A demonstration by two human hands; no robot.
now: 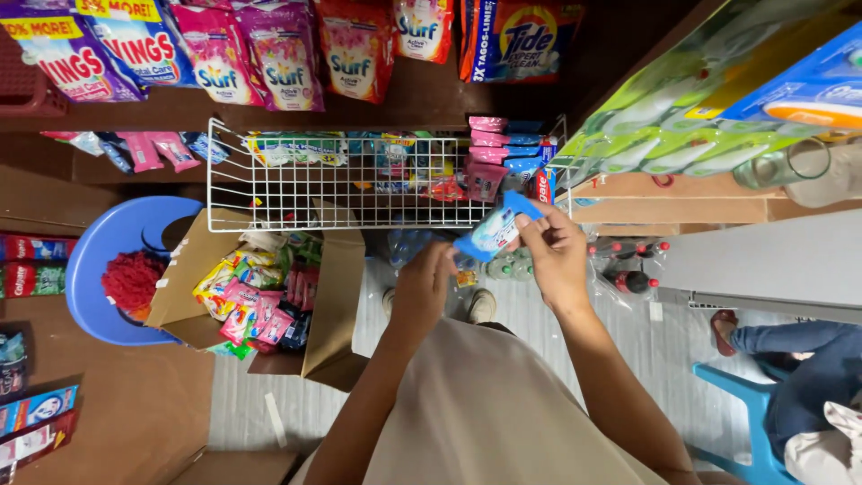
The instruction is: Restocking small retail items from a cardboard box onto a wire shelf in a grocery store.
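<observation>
- While we look down, our right hand (558, 256) pinches the blue sachet (496, 227) by its upper end; our left hand (424, 286) curls just below its lower corner, holding nothing we can see.
- Sachet's long axis tilts up-right, over the wire basket's (269, 193) front right corner.

A small flat blue sachet (496, 230) with a pale printed panel is tilted, its top corner up to the right. It sits just in front of the white wire basket (346, 184), near its right end.
</observation>
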